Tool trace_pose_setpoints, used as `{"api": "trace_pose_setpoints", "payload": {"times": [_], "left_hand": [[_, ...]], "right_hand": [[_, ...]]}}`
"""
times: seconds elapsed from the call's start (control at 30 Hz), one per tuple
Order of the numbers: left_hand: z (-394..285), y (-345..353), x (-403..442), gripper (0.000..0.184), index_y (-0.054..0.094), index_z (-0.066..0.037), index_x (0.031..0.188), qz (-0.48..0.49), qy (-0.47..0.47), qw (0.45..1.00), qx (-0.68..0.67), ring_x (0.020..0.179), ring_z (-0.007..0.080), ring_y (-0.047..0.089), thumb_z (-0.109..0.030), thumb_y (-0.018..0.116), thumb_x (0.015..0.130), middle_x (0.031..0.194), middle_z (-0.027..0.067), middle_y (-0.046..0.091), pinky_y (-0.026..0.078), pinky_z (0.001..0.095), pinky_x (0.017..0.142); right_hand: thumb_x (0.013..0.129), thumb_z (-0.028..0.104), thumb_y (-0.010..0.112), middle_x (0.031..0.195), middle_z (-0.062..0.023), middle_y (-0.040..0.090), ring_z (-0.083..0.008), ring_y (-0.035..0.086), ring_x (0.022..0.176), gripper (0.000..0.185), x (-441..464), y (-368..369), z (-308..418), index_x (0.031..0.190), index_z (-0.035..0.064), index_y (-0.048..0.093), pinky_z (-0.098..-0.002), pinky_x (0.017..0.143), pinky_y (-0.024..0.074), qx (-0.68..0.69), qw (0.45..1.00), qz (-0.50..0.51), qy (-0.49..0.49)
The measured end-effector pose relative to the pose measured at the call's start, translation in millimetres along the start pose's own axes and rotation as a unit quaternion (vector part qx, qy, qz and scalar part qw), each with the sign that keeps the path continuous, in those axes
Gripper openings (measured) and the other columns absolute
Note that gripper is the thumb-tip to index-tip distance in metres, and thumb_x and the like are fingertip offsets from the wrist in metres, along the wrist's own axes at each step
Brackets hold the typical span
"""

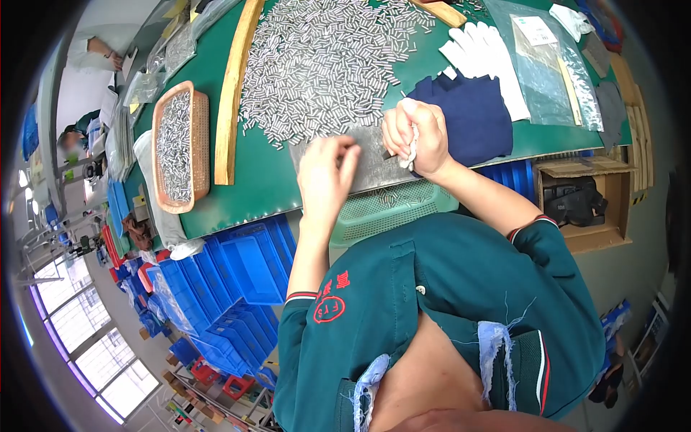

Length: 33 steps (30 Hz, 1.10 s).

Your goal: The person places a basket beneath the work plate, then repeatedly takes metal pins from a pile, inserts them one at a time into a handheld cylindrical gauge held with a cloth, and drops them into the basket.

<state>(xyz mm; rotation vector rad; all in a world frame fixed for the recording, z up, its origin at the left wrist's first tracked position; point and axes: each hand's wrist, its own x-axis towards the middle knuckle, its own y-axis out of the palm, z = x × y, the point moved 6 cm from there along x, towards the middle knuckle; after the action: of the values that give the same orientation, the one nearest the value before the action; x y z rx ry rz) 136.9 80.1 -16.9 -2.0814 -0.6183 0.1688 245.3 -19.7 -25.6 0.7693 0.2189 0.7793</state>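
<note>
My left hand [325, 176] hovers over or rests on a grey metal sheet [374, 162] at the table's front edge, thumb apart from its curled fingers; I see nothing in it. Just beyond lies a large heap of short metal pins [317, 65]. My right hand [421, 137] is a fist around what looks like a crumpled white cloth [412, 155]. A small dark tip shows at its left side, too small to name. Right beside that fist lies a folded navy cloth [475, 122]. Below the table edge, a green basket [392, 212] has some pins in it.
A wooden strip [234, 93] borders the heap on the left, with a pin-filled orange basket [200, 144] beyond. White gloves [486, 61] and a plastic bag [554, 79] lie to the right. Blue bins [252, 263] and a cardboard box [590, 234] stand below table level. Another person's hand [108, 54] shows far left.
</note>
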Motion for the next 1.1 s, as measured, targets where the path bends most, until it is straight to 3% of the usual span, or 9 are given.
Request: {"api": "trace_pose_setpoints", "payload": {"times": [0.13,0.2,0.37,0.47,0.7,0.77,1.0,1.07,1.1], "left_hand": [[6.8,0.1,15.5,0.014,0.059,-0.009,0.084,-0.062,-0.013,0.992,0.108,0.071,0.0215,0.054,-0.019,0.064,0.075,0.075,0.0061,0.054,0.041,0.0340,0.066],[1.0,2.8,16.8,0.013,0.059,-0.008,0.081,-0.076,0.036,0.985,0.148,0.067,0.0211,0.055,-0.017,0.066,0.075,0.075,0.0056,0.054,0.044,0.0334,0.062],[-14.0,12.8,4.2,0.010,0.058,-0.007,0.078,-0.010,0.074,0.996,0.048,0.066,0.0220,0.054,-0.014,0.064,0.074,0.070,0.0065,0.054,0.043,0.0336,0.062],[-18.1,22.1,-10.2,0.010,0.059,-0.007,0.079,0.009,0.066,0.998,-0.005,0.062,0.0183,0.051,-0.010,0.066,0.073,0.068,0.0043,0.051,0.042,0.0304,0.058],[-16.7,22.0,-11.2,0.009,0.060,-0.006,0.079,0.006,0.046,0.999,-0.020,0.056,0.0151,0.047,-0.009,0.066,0.073,0.065,0.0024,0.049,0.041,0.0283,0.056],[-13.3,24.4,-11.2,0.012,0.058,-0.007,0.079,0.034,0.027,0.999,-0.022,0.065,0.0187,0.053,-0.010,0.067,0.071,0.070,0.0034,0.052,0.042,0.0313,0.061],[-13.2,24.3,-11.0,0.012,0.058,-0.007,0.077,0.034,0.020,0.999,-0.029,0.064,0.0189,0.053,-0.009,0.067,0.071,0.069,0.0034,0.052,0.042,0.0313,0.060],[-12.6,24.7,-11.1,0.012,0.057,-0.006,0.077,0.034,0.022,0.999,-0.034,0.064,0.0191,0.053,-0.009,0.067,0.070,0.069,0.0038,0.052,0.042,0.0314,0.060],[-12.3,24.4,-11.6,0.012,0.057,-0.006,0.077,0.033,0.019,0.999,-0.035,0.064,0.0191,0.053,-0.009,0.067,0.070,0.069,0.0038,0.052,0.042,0.0314,0.060]], "right_hand": [[0.090,0.023,0.033,0.042,-0.0045,0.033,-0.0114,0.029,0.034,0.043,-0.5,-0.1,1.0,0.051,0.0071,0.032,-0.0263,0.037,0.0294,0.003,1.000,-0.001,-0.002],[0.090,0.023,0.033,0.042,-0.0045,0.033,-0.0114,0.029,0.034,0.043,-0.7,-1.2,0.8,0.051,0.0070,0.033,-0.0263,0.037,0.0296,0.003,1.000,-0.002,-0.003],[0.091,0.023,0.033,0.042,-0.0047,0.034,-0.0113,0.029,0.034,0.043,-1.5,-2.9,1.5,0.051,0.0068,0.033,-0.0261,0.037,0.0302,0.011,1.000,-0.011,-0.009],[0.091,0.023,0.033,0.042,-0.0048,0.034,-0.0109,0.028,0.034,0.042,-2.1,-2.5,1.2,0.052,0.0068,0.033,-0.0258,0.037,0.0300,-0.004,1.000,0.009,-0.022],[0.091,0.023,0.032,0.043,-0.0048,0.034,-0.0109,0.029,0.034,0.043,-2.8,-3.0,2.3,0.052,0.0069,0.033,-0.0259,0.037,0.0301,-0.008,1.000,0.003,-0.024],[0.091,0.023,0.032,0.042,-0.0047,0.034,-0.0111,0.029,0.034,0.043,-3.0,-4.6,2.8,0.051,0.0069,0.033,-0.0262,0.037,0.0301,0.010,0.999,-0.012,-0.028],[0.090,0.022,0.033,0.042,-0.0047,0.033,-0.0110,0.029,0.034,0.043,-3.3,-4.4,1.8,0.050,0.0067,0.032,-0.0262,0.037,0.0298,0.012,0.999,-0.011,-0.031],[0.088,0.020,0.035,0.042,-0.0055,0.036,-0.0109,0.031,0.035,0.042,-5.6,-1.3,2.1,0.048,0.0061,0.034,-0.0261,0.037,0.0297,-0.076,0.993,0.044,-0.074],[0.086,0.017,0.038,0.046,-0.0051,0.042,-0.0104,0.039,0.040,0.040,-7.2,1.8,3.8,0.049,0.0018,0.039,-0.0249,0.040,0.0309,-0.069,0.990,0.087,-0.089]]}}
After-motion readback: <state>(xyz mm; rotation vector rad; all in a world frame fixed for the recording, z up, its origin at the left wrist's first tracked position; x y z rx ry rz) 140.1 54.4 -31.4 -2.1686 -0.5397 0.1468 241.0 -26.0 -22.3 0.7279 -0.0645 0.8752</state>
